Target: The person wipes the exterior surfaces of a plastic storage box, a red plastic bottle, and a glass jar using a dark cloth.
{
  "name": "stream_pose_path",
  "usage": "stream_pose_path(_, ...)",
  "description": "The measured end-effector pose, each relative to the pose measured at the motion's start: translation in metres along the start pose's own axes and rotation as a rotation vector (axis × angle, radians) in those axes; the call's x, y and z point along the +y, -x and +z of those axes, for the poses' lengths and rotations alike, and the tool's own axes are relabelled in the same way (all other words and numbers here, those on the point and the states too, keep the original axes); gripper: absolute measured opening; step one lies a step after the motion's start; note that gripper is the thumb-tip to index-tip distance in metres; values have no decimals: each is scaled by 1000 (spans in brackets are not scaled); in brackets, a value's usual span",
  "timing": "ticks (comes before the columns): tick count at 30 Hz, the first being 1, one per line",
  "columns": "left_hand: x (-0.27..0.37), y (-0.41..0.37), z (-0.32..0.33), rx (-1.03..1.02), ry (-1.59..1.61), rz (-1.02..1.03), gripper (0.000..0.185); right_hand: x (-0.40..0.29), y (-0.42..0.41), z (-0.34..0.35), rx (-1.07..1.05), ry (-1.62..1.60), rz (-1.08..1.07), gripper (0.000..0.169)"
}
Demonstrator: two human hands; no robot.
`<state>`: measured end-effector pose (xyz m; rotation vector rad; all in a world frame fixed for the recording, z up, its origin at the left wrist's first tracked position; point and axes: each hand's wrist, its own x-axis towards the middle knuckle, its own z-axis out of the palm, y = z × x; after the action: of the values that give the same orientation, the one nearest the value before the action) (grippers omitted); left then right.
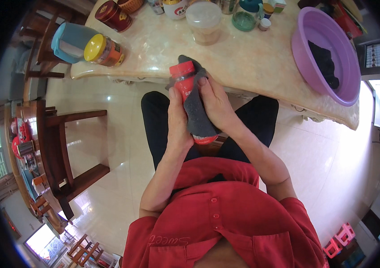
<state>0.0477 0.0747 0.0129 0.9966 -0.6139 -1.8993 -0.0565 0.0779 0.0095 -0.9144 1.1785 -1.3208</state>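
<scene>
Between my two hands, over my lap and just off the table's front edge, is a red bottle [183, 83] with a red cap, tilted with its cap toward the table. A dark grey cloth [197, 112] wraps partly around it. My left hand [178, 117] grips the bottle's left side, thumb near its shoulder. Pressing the cloth to the right side is my right hand [217, 105]. The bottle's base shows below the cloth; much of its middle is covered.
On the marble-look table [253, 60] stand a yellow-lidded jar [109, 53], a blue container [72, 38], a dark red tin [114, 16], a plastic tub [204, 26] and a green-bottomed jar [244, 20]. A purple basin [299, 53] at right holds dark cloth [324, 63]. A wooden chair [54, 144] stands left.
</scene>
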Motion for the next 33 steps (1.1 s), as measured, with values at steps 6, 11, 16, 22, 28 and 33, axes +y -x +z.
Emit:
stream_pose_path(6,22,-9,-11,75,-127,-45,61,27,42,9,3,453,-364,69)
stream_pose_path(11,-2,-5,-18,-62,-2,36,65,5,16,10,8,119,-156,51)
stream_pose_path(16,7,3,-1,104,15,-78,55,-5,-10,-6,-129,-270,285,38)
stream_pose_path(22,34,0,4,260,-207,-100,61,25,34,9,-8,361,-372,57)
stream_pose_path(28,4,-1,-11,-5,6,-39,57,7,18,5,31,132,-67,48)
stream_pose_path(33,5,0,-12,-56,60,-141,58,-3,-8,-6,-25,-210,37,33)
